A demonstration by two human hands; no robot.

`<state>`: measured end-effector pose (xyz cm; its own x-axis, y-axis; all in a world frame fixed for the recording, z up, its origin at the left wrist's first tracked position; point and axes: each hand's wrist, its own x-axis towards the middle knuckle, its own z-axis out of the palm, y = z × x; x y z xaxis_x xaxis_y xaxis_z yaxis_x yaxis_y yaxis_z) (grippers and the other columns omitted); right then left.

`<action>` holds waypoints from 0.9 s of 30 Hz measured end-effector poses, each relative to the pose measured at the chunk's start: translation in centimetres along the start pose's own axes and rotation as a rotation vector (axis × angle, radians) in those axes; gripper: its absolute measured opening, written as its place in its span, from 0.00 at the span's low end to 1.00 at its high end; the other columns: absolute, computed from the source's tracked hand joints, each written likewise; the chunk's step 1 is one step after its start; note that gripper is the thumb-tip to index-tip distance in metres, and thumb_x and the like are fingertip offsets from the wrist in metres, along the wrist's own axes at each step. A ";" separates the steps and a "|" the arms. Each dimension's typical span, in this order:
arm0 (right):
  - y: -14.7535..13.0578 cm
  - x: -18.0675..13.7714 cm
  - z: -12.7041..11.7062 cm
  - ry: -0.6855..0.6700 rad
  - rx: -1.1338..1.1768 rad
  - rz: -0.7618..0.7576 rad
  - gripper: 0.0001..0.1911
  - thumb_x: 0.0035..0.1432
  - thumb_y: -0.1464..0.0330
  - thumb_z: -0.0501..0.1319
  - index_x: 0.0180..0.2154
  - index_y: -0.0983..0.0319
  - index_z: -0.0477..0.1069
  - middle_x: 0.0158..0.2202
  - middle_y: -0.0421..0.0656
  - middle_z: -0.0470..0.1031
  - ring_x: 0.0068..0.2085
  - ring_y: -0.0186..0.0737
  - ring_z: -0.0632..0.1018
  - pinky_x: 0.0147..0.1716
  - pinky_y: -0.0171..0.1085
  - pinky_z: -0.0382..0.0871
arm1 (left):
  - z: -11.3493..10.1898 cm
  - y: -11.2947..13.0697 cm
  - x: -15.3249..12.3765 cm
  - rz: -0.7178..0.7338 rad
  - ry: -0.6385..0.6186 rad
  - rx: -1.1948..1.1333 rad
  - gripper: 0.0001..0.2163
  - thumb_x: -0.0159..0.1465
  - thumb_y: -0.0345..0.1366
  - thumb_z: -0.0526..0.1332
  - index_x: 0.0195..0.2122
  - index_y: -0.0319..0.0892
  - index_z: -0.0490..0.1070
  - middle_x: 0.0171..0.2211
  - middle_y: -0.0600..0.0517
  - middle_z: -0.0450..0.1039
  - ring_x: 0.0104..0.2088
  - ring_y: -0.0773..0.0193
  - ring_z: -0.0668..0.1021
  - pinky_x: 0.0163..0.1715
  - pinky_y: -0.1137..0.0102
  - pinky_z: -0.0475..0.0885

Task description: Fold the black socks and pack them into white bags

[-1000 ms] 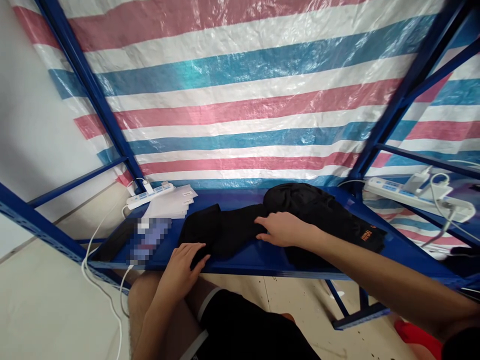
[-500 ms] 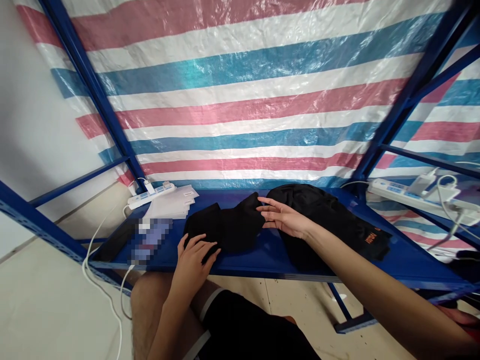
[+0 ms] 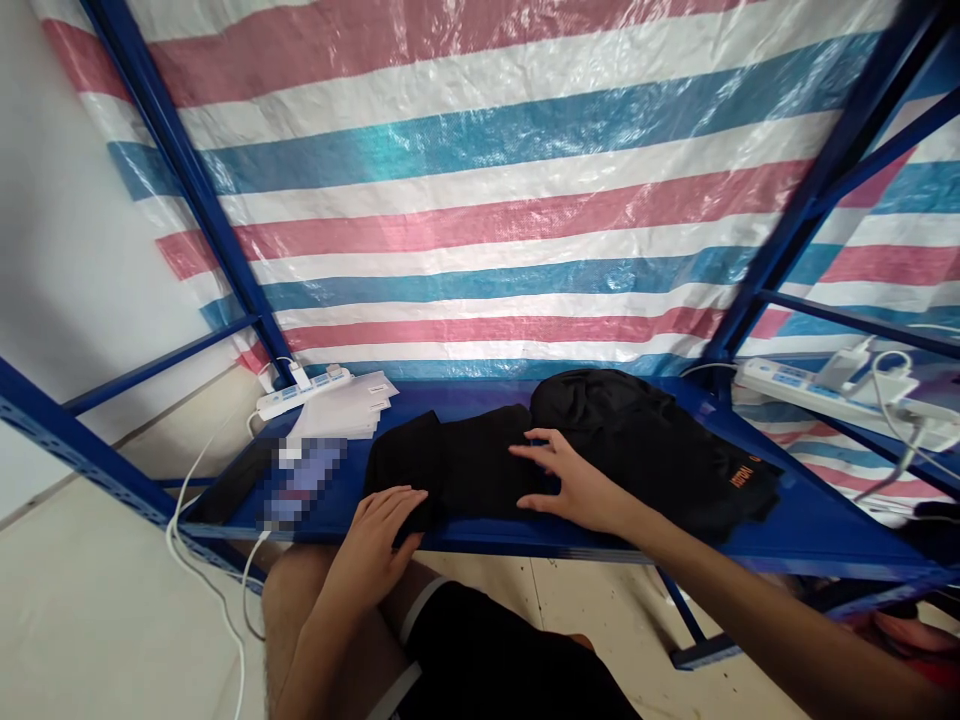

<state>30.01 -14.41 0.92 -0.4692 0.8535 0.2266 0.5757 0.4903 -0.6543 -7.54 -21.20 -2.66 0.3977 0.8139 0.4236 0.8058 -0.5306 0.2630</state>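
A small black garment [image 3: 457, 465] lies folded on the blue metal shelf [image 3: 810, 520] in front of me. My left hand [image 3: 379, 540] rests flat on its near left corner, fingers stretched out. My right hand [image 3: 570, 480] lies on its right part with fingers spread, pressing the cloth down. A larger heap of black clothing [image 3: 652, 440] with a small orange label sits just right of my right hand.
A white power strip [image 3: 300, 390] and a stack of white papers [image 3: 341, 410] lie at the shelf's back left, with white cables hanging off the left edge. Another power strip [image 3: 832, 395] with chargers sits on the right. A striped tarp hangs behind. My knees are under the shelf.
Half a second ago my right hand was lifted with a flap of the black garment raised; now the flap lies flat and the hand presses on it. My left hand stayed at the near corner.
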 end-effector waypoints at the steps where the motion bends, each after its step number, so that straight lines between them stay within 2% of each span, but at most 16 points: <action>1: -0.4 -0.3 0.3 -0.027 -0.073 -0.073 0.33 0.59 0.50 0.74 0.64 0.44 0.75 0.72 0.48 0.61 0.68 0.63 0.70 0.64 0.59 0.72 | 0.0 -0.1 0.1 0.005 -0.009 0.003 0.23 0.71 0.31 0.61 0.67 0.52 0.71 0.63 0.48 0.77 0.66 0.51 0.76 0.65 0.51 0.71; 2: -0.7 -0.5 0.4 -0.066 -0.126 -0.144 0.26 0.62 0.51 0.73 0.60 0.44 0.79 0.70 0.47 0.65 0.69 0.63 0.68 0.67 0.61 0.68 | -0.1 -0.2 0.2 0.010 -0.015 0.009 0.23 0.71 0.30 0.61 0.66 0.51 0.72 0.63 0.48 0.77 0.66 0.51 0.76 0.65 0.50 0.71; 4: -1.1 -0.5 0.2 -0.148 -0.158 -0.250 0.15 0.70 0.53 0.66 0.54 0.47 0.83 0.61 0.47 0.75 0.65 0.59 0.72 0.67 0.60 0.66 | -0.2 -0.4 0.3 0.023 -0.013 0.032 0.22 0.71 0.29 0.61 0.65 0.51 0.73 0.63 0.48 0.77 0.66 0.50 0.76 0.65 0.49 0.71; 7: -1.6 -0.1 -1.3 -0.147 -0.089 -0.246 0.17 0.77 0.57 0.57 0.51 0.53 0.83 0.50 0.47 0.81 0.52 0.50 0.80 0.59 0.51 0.72 | -0.5 -0.1 0.2 0.060 0.023 0.089 0.21 0.70 0.29 0.63 0.62 0.52 0.75 0.62 0.49 0.78 0.66 0.49 0.75 0.68 0.45 0.67; 9: -1.9 0.1 -2.4 -0.112 -0.033 -0.184 0.18 0.78 0.57 0.54 0.53 0.54 0.81 0.50 0.47 0.82 0.50 0.48 0.81 0.54 0.46 0.75 | -0.5 0.2 0.1 0.094 0.059 0.111 0.20 0.71 0.32 0.64 0.63 0.52 0.74 0.62 0.49 0.78 0.67 0.48 0.75 0.72 0.43 0.62; 11: -2.0 -0.1 -3.2 -0.157 -0.026 -0.167 0.18 0.77 0.54 0.57 0.57 0.53 0.79 0.53 0.47 0.81 0.52 0.49 0.80 0.53 0.45 0.75 | -0.4 0.6 -0.3 0.124 0.081 0.104 0.20 0.72 0.34 0.64 0.64 0.50 0.73 0.61 0.49 0.79 0.67 0.50 0.75 0.74 0.43 0.61; 14: -1.7 -0.8 -3.5 -0.316 -0.084 -0.244 0.27 0.67 0.50 0.68 0.62 0.52 0.77 0.58 0.48 0.78 0.58 0.54 0.78 0.59 0.49 0.72 | 0.0 0.8 -1.2 0.151 0.077 0.074 0.21 0.72 0.31 0.62 0.65 0.49 0.72 0.62 0.49 0.78 0.65 0.52 0.76 0.70 0.48 0.68; 15: -1.5 -1.0 -3.6 -0.355 -0.091 -0.268 0.26 0.66 0.51 0.69 0.61 0.52 0.78 0.58 0.48 0.78 0.58 0.54 0.78 0.60 0.49 0.72 | 0.1 0.9 -1.5 0.152 0.070 0.061 0.21 0.72 0.29 0.62 0.65 0.49 0.72 0.62 0.49 0.78 0.64 0.52 0.77 0.68 0.50 0.71; 17: -1.3 -1.2 -4.1 -0.396 -0.078 -0.284 0.18 0.71 0.55 0.65 0.58 0.52 0.81 0.55 0.47 0.80 0.55 0.51 0.80 0.58 0.46 0.73 | -0.1 1.0 -1.9 0.139 0.062 0.017 0.20 0.72 0.28 0.61 0.63 0.50 0.74 0.60 0.49 0.79 0.61 0.52 0.79 0.63 0.52 0.75; 19: -1.3 -0.8 -5.0 -0.392 -0.049 -0.275 0.14 0.74 0.60 0.61 0.54 0.52 0.82 0.50 0.45 0.83 0.50 0.46 0.83 0.52 0.43 0.75 | -0.7 1.1 -1.6 0.078 0.087 -0.053 0.17 0.73 0.31 0.60 0.61 0.51 0.76 0.55 0.50 0.82 0.55 0.54 0.82 0.58 0.55 0.78; 23: -0.9 2.8 -7.3 -0.272 0.028 -0.258 0.15 0.71 0.59 0.64 0.55 0.54 0.81 0.48 0.45 0.85 0.46 0.46 0.85 0.47 0.41 0.77 | -2.8 0.7 1.8 -0.160 0.228 -0.164 0.12 0.75 0.43 0.62 0.56 0.52 0.80 0.51 0.52 0.85 0.49 0.55 0.85 0.51 0.61 0.81; 25: 0.1 5.9 -7.9 -0.180 0.085 -0.219 0.18 0.70 0.58 0.64 0.58 0.55 0.79 0.48 0.46 0.85 0.46 0.46 0.85 0.47 0.41 0.78 | -3.5 -0.3 4.6 -0.262 0.279 -0.167 0.14 0.74 0.47 0.62 0.54 0.51 0.80 0.51 0.52 0.85 0.49 0.53 0.86 0.51 0.63 0.80; 27: 1.5 9.4 -7.7 -0.107 0.110 -0.185 0.19 0.70 0.60 0.64 0.59 0.56 0.77 0.47 0.45 0.86 0.46 0.47 0.85 0.48 0.42 0.78 | -3.5 -1.8 7.6 -0.336 0.275 -0.128 0.14 0.74 0.49 0.61 0.52 0.50 0.81 0.49 0.52 0.85 0.49 0.52 0.86 0.52 0.63 0.79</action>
<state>31.62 -4.23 7.59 -0.6313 0.7246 0.2764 0.3998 0.6095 -0.6845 -7.47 -14.90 3.15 -0.0224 0.8621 0.5063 0.8024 -0.2866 0.5235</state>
